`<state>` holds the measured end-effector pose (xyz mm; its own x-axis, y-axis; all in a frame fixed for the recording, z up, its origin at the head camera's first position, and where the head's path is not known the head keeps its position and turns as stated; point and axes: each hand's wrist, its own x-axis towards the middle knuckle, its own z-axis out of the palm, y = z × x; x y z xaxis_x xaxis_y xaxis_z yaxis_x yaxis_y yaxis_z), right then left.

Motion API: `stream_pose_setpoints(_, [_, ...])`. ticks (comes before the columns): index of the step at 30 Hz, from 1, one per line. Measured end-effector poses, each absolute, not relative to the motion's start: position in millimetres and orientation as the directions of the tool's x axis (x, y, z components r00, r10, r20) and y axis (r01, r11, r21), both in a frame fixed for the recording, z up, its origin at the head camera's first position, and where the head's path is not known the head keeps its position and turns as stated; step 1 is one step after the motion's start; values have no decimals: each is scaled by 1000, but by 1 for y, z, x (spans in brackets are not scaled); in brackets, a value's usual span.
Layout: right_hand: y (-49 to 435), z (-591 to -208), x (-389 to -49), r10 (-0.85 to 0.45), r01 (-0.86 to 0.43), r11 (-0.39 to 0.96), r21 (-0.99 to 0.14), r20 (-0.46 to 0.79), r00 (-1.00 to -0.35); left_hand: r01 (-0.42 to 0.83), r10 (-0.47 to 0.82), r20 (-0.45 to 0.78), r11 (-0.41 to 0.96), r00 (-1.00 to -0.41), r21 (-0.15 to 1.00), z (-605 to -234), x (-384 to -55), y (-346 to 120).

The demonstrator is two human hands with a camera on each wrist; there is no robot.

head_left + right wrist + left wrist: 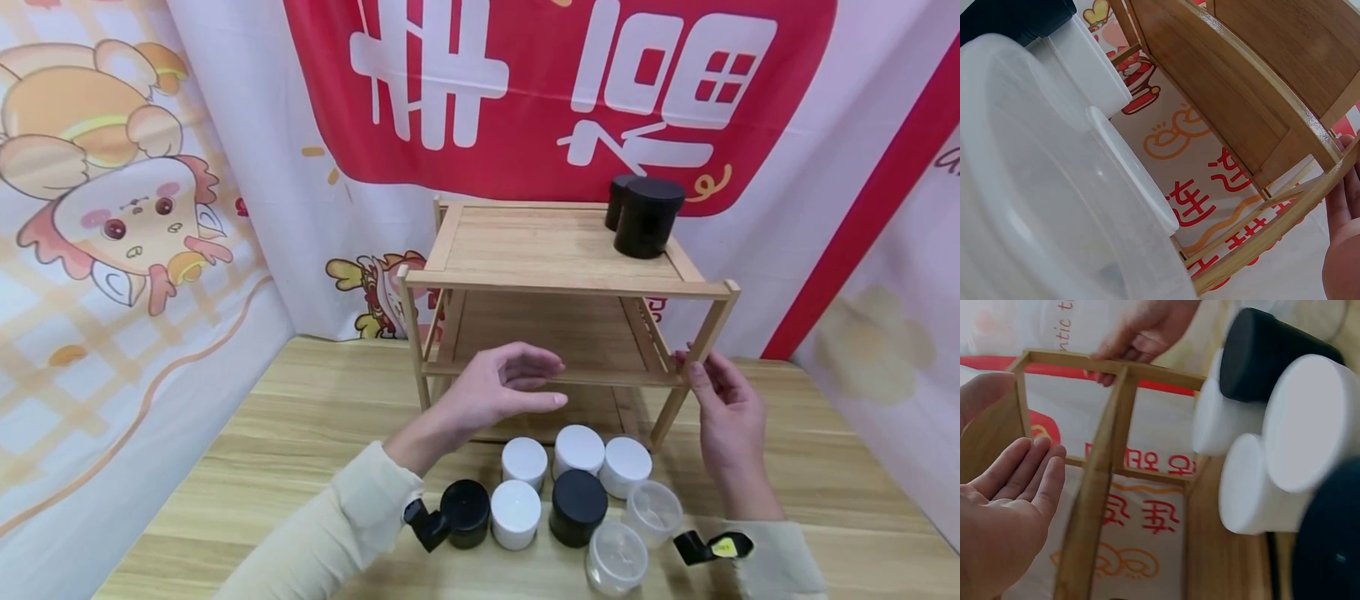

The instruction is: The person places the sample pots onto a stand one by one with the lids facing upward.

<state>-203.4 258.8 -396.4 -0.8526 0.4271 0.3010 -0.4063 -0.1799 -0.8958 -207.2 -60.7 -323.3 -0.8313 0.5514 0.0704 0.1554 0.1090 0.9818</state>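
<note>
Wooden rack (562, 286) is upright at the back of the tabletop (330, 417), 3 tiers, w/ a red & white printed cloth (525, 167) behind it. R hand (731, 408) has hold of the right front post (711, 333), thumb on the near side & fingers round behind, so def gripping; rt wrist view shows fingers behind the wood too. L hand (502, 387) is up in front of the middle shelf (540, 329), fingers loosely stretched & thumb well apart, so pretty wide. Left wrist view has it near the wood, not touching AFAICT.

Top shelf (525, 237) has 2 black jars (649, 218) at its right end, one partly hidden behind the other. Just in front of the rack, upright & close together: 4 white jars (579, 450) (3 in back, 1 nearer), 2 more black ones (577, 508) (the far left one is partly behind the L wrist mount (429, 527)), and 2 clear jars (617, 558) toward the right. Both arms in cream sleeves (322, 533) btw.
</note>
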Motion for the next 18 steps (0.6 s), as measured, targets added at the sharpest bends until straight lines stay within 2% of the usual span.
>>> stream_pose_setpoints(11, [258,-397,-207,432,-458,-197,-867,342,-834,173,486,69,174,-871,969,-363,-202,-78])
stream_pose_setpoints(18, [258,-398,-206,434,-453,-201,-869,335,-836,136,437,34,203,-899,970,-380,-199,-83])
